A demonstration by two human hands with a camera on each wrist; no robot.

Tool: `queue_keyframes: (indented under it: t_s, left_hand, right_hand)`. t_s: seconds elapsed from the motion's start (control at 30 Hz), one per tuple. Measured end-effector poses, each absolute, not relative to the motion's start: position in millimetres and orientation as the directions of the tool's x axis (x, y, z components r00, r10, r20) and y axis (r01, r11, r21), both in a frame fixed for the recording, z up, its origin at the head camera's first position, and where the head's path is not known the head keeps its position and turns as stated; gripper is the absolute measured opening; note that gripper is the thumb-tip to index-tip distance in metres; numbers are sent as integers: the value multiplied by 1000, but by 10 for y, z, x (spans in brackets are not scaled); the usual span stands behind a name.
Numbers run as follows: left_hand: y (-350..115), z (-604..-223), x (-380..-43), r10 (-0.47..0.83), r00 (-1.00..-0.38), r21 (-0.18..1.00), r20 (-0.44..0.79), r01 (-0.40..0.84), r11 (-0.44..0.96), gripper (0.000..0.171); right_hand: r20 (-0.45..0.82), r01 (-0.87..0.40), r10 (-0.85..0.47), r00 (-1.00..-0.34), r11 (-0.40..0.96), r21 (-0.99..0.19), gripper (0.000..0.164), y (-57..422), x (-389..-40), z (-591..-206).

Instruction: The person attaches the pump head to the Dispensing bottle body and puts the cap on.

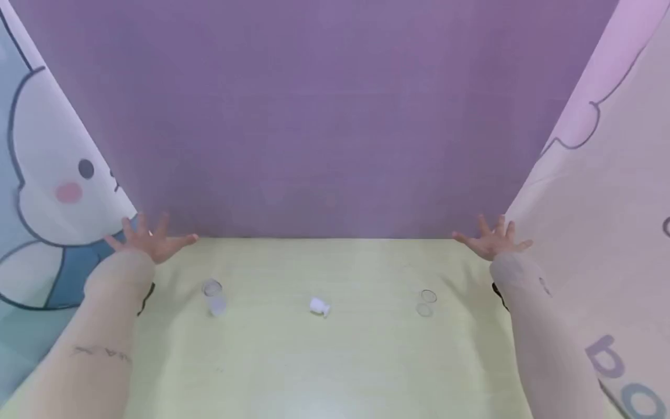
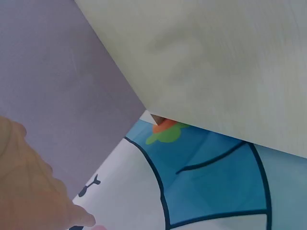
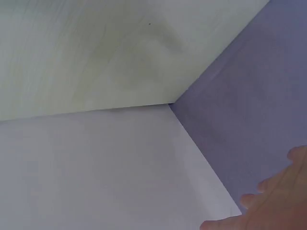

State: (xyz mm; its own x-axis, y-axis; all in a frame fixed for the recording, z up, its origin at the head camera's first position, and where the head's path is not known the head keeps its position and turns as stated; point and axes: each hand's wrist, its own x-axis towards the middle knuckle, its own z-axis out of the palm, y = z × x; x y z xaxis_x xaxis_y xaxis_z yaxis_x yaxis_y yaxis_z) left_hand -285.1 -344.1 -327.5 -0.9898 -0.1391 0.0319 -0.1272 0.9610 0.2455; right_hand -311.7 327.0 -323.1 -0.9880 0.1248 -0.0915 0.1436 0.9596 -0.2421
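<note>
My left hand (image 1: 149, 241) is held up at the far left corner of the table, fingers spread and nothing in it. At the far right corner my right hand (image 1: 494, 240) also has its fingers spread and holds nothing. On the table between the forearms sit three small things. Nearest the left hand is a clear, round-rimmed container (image 1: 213, 298), see-through with a pale lower part. A small white piece (image 1: 319, 306) with a narrower end lies on its side in the middle. Toward the right hand is a transparent thing (image 1: 426, 303) showing two thin dark rings. No hand touches any of them.
The pale wooden table (image 1: 324, 361) ends at a purple upright panel (image 1: 335, 128). A cartoon-printed sheet (image 1: 52, 145) lines the left side, and a pale sheet with lettering (image 1: 591, 233) lines the right. Arm shadows fall on the tabletop.
</note>
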Motion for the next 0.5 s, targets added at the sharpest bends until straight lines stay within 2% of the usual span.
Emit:
queue_keyframes:
  t_s: [0.2, 0.37, 0.5]
  left_hand:
    - [-3427, -3465, -2712, -162, -987, 296, -26, -162, 941, 102]
    - [-3518, -3324, -2697, -161, -986, 238, 37, -147, 960, 101]
    - [-3516, -3219, -2730, -159, -986, 210, 42, -146, 967, 102]
  right_hand:
    - [-49, 104, 96, -994, 975, -196, 104, 3118, -3274, -2981]
    - [-64, 96, 84, -994, 973, -210, 102, 3017, -3347, -2933]
    - [-58, 101, 90, -994, 968, -230, 100, 3025, -3331, -2974]
